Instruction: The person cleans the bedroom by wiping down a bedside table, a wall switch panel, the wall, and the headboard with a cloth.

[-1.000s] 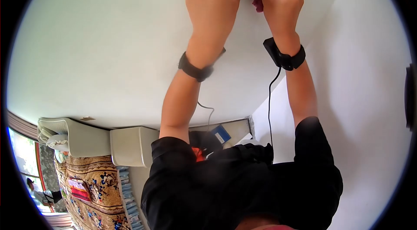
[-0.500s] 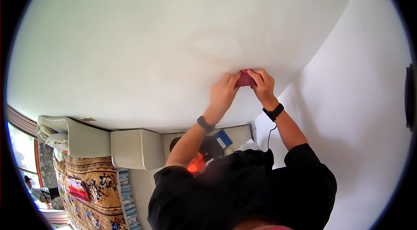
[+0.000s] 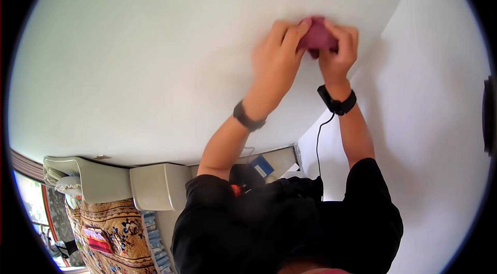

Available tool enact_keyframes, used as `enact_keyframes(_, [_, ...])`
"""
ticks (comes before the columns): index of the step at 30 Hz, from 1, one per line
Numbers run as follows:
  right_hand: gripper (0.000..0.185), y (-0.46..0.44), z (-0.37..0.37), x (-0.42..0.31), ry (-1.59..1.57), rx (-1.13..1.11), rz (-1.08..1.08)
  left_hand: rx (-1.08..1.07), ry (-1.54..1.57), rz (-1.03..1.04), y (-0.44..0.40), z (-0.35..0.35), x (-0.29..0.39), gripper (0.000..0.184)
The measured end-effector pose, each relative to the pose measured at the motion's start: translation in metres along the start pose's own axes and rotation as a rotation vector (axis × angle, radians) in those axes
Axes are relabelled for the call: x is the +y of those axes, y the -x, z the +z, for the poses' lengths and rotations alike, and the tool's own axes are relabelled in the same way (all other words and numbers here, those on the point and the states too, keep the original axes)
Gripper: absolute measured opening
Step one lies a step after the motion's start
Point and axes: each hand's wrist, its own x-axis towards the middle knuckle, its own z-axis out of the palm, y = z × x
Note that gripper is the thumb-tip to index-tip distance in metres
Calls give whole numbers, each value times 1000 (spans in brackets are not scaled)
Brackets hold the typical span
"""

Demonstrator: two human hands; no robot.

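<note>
A folded dark pink cloth [image 3: 318,38] is held up in front of the pale wall [image 3: 171,56], close to the corner. My left hand [image 3: 279,59] is closed on its left edge, thumb on the near side. On the opposite edge, my right hand [image 3: 339,51] grips it with bent fingers. A small flap of cloth hangs down between the hands. Whether the cloth touches the wall I cannot tell. Each wrist wears a black band, and a thin cable [image 3: 318,144] runs down from the right one.
At lower left stand a bed with a patterned cover [image 3: 119,227], a light headboard [image 3: 103,178] and a bedside cabinet [image 3: 160,186]. Below my arms are a blue box [image 3: 261,167] and an orange thing [image 3: 236,189]. A second wall [image 3: 429,118] meets the first at right.
Both hands have moved higher up and slightly right with the cloth. My arms are stretched further. The cloth now shows a hanging flap, and less of the orange thing is visible.
</note>
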Motion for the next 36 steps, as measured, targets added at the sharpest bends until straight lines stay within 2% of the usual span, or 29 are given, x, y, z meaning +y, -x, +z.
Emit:
enact_keyframes(3, [61, 73, -7, 3, -29, -151, 42, -161, -6, -111, 76, -7, -16, 49])
enact_keyframes(5, [60, 133, -10, -8, -84, -342, 30, -221, -17, -221, 137, -14, -31, 51])
enact_keyframes(9, [56, 150, 5, -34, -177, -469, 6, -255, -57, -398, 172, -39, -42, 52])
enact_keyframes(10, [56, 145, 8, -37, -153, -464, -54, -222, -104, -371, 172, -45, -45, 51])
enact_keyframes(13, [41, 113, 25, -48, -161, -402, -104, -91, -191, -286, 142, -61, -47, 49])
enact_keyframes(16, [41, 52, 45, -66, -128, -273, -116, 93, -191, -179, 87, -72, -56, 48])
enact_keyframes(19, [52, -25, 67, -88, -188, -186, -49, 223, -248, -67, 5, -94, -51, 49])
enact_keyframes(20, [51, -44, 78, -88, -211, -75, -112, 255, -252, -27, -19, -102, -48, 49])
enact_keyframes(21, [50, -56, 80, -95, -220, -67, -133, 292, -254, 17, -35, -107, -45, 48])
enact_keyframes(23, [50, -71, 83, -103, -297, -29, -182, 221, -266, -16, -42, -116, -39, 41])
enact_keyframes(24, [48, -62, 82, -103, -283, -70, -132, 187, -272, -35, -40, -119, -37, 37])
enact_keyframes(27, [43, -8, 74, -100, -210, -210, -60, 160, -168, -78, 23, -113, -57, 48])
enact_keyframes(31, [35, 82, 62, -103, -300, -381, 5, 87, -169, -340, 134, -100, -72, 47])
enact_keyframes(33, [30, 127, 54, -100, -293, -484, 37, -15, -220, -427, 178, -96, -73, 47])
enact_keyframes(36, [30, 156, 47, -100, -313, -544, 93, -78, -250, -443, 204, -89, -70, 39])
